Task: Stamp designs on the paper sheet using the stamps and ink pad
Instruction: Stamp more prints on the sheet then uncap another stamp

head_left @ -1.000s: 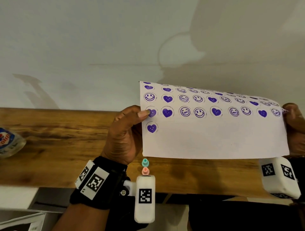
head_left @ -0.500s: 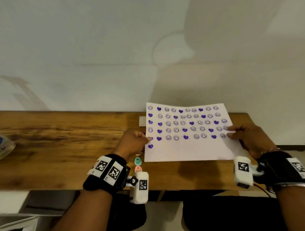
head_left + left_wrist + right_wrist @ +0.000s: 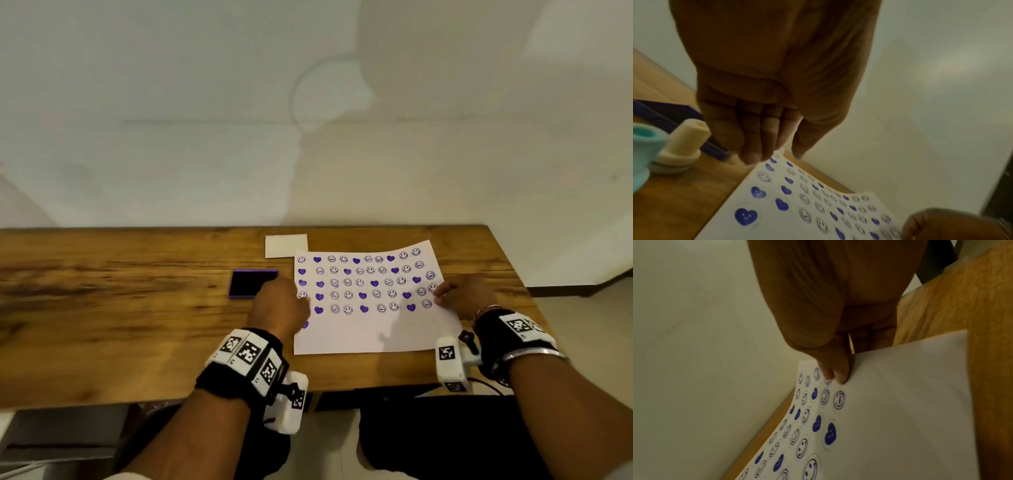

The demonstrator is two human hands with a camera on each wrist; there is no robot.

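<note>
White paper sheet (image 3: 373, 334) printed with rows of purple hearts and purple-outlined smiley faces — lower part unmarked. Ink pad (image 3: 251, 283): purple case, near-black inked face. Stamps — one teal (image 3: 642, 152), one cream (image 3: 681, 149). Table (image 3: 120, 308): brown wood grain with darker streaks. Wristbands (image 3: 245, 363) black, carrying white tags with black square codes.

left wrist: black band (image 3: 239, 373) with white square-code tags, white camera box (image 3: 289, 404) with one code tag, black knob | right wrist: black band (image 3: 507, 335) with white code tags, white camera box (image 3: 450, 366) with code tags, black knob, red cable, silver bangle (image 3: 531, 354) | legs: dark trousers (image 3: 428, 438)
</note>
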